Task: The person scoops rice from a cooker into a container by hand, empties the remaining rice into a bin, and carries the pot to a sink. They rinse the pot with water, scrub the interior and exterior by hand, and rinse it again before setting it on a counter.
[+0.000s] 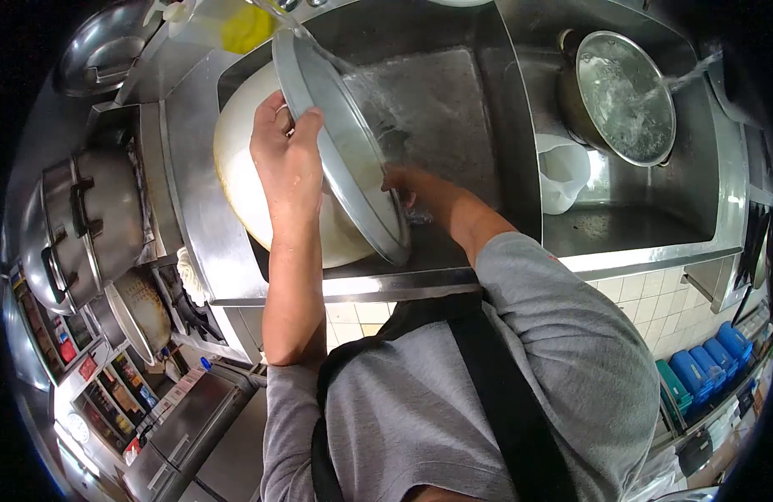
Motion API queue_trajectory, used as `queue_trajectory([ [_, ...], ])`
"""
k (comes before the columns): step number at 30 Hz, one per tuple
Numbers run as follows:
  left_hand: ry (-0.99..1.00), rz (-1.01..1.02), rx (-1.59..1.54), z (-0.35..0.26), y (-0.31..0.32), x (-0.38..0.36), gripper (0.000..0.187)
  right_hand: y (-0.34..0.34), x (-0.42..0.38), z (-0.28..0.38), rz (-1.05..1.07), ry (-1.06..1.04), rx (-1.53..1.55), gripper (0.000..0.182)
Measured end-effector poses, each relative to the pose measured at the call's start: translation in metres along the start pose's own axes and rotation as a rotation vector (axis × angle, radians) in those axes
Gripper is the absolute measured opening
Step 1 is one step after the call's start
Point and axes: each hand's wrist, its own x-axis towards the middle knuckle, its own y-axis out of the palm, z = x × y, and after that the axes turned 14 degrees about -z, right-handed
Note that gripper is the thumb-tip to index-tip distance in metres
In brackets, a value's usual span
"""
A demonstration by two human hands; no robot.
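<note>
A round grey metal lid or shallow pan [345, 138] is held tilted on edge over the left sink basin [453, 109]. My left hand [290, 155] grips its upper left rim, thumb and fingers closed round the edge. At its right side my right hand [403, 184] is bent against the inner face; its fingers are partly hidden, and whether they hold anything is unclear. Water runs down near the top of the metal piece. Behind it, a large cream-coloured round vessel [244, 167] leans at the basin's left side.
In the right basin [637, 217], a metal pot [625, 100] brims with water under a running stream, beside a white plastic container [562, 174]. Large steel pots [110, 217] stand on the left. A yellow item [247, 29] is at the back. Blue bins [709, 364] sit lower right.
</note>
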Motion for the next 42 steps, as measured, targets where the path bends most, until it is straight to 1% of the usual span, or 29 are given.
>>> queue_trajectory([
  [1, 0.004, 0.015, 0.009, 0.000, 0.002, 0.000, 0.037, 0.002, 0.003, -0.007, 0.000, 0.002, 0.004, 0.062],
  [2, 0.004, 0.017, 0.010, 0.000, 0.003, -0.001, 0.037, 0.004, 0.006, -0.016, -0.047, -0.073, 0.158, 0.047],
  [4, 0.039, 0.028, 0.044, -0.001, 0.006, 0.000, 0.037, 0.009, 0.017, -0.025, -0.094, -0.149, 0.312, 0.032],
  [6, 0.047, 0.021, 0.044, 0.000, 0.005, 0.000, 0.037, 0.013, 0.034, -0.024, -0.078, -0.216, -0.038, 0.036],
  [8, 0.074, 0.005, 0.031, 0.001, 0.003, 0.004, 0.037, 0.007, 0.051, -0.009, -0.078, -0.294, -0.400, 0.041],
  [9, 0.087, -0.014, 0.081, 0.003, -0.003, 0.007, 0.037, 0.001, 0.055, 0.003, -0.082, -0.334, -0.587, 0.043],
  [10, 0.098, -0.034, 0.134, 0.005, -0.010, 0.010, 0.037, -0.010, 0.037, 0.022, -0.092, -0.347, -0.599, 0.043],
  [11, 0.111, -0.048, 0.125, 0.007, -0.018, 0.014, 0.037, -0.026, 0.019, 0.042, -0.183, -0.352, -0.519, 0.038],
  [12, 0.104, -0.091, 0.193, 0.008, -0.027, 0.018, 0.037, -0.041, -0.004, 0.062, -0.272, -0.357, -0.438, 0.036],
  [13, 0.094, -0.136, 0.259, 0.011, -0.036, 0.023, 0.037, -0.055, -0.014, 0.080, -0.359, -0.461, -0.285, 0.029],
  [14, 0.103, -0.152, 0.250, 0.015, -0.044, 0.027, 0.037, -0.072, -0.022, 0.101, -0.441, -0.565, -0.129, 0.027],
  [16, 0.099, -0.163, 0.290, 0.028, -0.060, 0.037, 0.039, -0.102, -0.052, 0.140, -0.567, -0.688, 0.022, 0.027],
  [17, 0.121, -0.183, 0.281, 0.041, -0.068, 0.042, 0.043, -0.113, -0.087, 0.157, -0.590, -0.770, 0.012, 0.027],
  [18, 0.126, -0.201, 0.271, 0.044, -0.073, 0.045, 0.043, -0.121, -0.121, 0.174, -0.611, -0.852, 0.002, 0.027],
  [20, 0.103, -0.167, 0.349, 0.049, -0.083, 0.047, 0.047, -0.120, -0.148, 0.207, -1.162, -1.359, -0.219, 0.028],
  [22, 0.134, -0.177, 0.374, 0.066, -0.095, 0.054, 0.050, -0.115, -0.167, 0.241, -1.199, -1.750, -0.246, 0.023],
  [23, 0.172, -0.176, 0.400, 0.072, -0.099, 0.056, 0.051, -0.112, -0.168, 0.258, -1.206, -1.762, -0.249, 0.023],
  [25, 0.220, -0.178, 0.417, 0.070, -0.103, 0.055, 0.053, -0.112, -0.151, 0.304, -1.222, -1.964, -0.557, 0.012],
  [26, 0.218, -0.175, 0.447, 0.067, -0.104, 0.053, 0.051, -0.114, -0.130, 0.328, -1.228, -1.969, -0.704, 0.012],
  [28, 0.232, -0.156, 0.463, 0.062, -0.103, 0.052, 0.049, -0.119, -0.068, 0.373, -1.241, -1.846, -0.991, 0.014],
  [29, 0.176, -0.148, 0.445, 0.061, -0.103, 0.051, 0.050, -0.122, -0.038, 0.393, -1.251, -1.773, -1.105, 0.014],
  [30, 0.116, -0.141, 0.430, 0.061, -0.103, 0.050, 0.051, -0.122, -0.013, 0.410, -1.251, -1.716, -1.167, 0.015],
  [32, 0.149, -0.168, 0.445, 0.060, -0.102, 0.050, 0.052, -0.123, 0.004, 0.424, -1.218, -1.640, -1.316, 0.016],
  [34, 0.173, -0.195, 0.467, 0.057, -0.102, 0.049, 0.053, -0.120, 0.021, 0.424, -1.092, -1.708, -0.956, 0.017],
  [36, 0.127, -0.184, 0.493, 0.053, -0.101, 0.047, 0.051, -0.117, 0.036, 0.422, -0.951, -1.745, -0.609, 0.017],
  [38, 0.122, -0.180, 0.461, 0.057, -0.101, 0.045, 0.049, -0.108, -0.022, 0.385, -1.249, -1.593, -0.977, 0.018],
  [39, 0.124, -0.183, 0.425, 0.057, -0.099, 0.046, 0.047, -0.105, -0.060, 0.359, -1.316, -1.562, -1.062, 0.019],
  [40, 0.134, -0.181, 0.417, 0.055, -0.096, 0.046, 0.047, -0.105, -0.086, 0.339, -1.351, -1.586, -1.084, 0.021],
  [42, 0.109, -0.164, 0.460, 0.051, -0.089, 0.041, 0.044, -0.104, -0.117, 0.308, -1.380, -1.735, -1.009, 0.022],
])
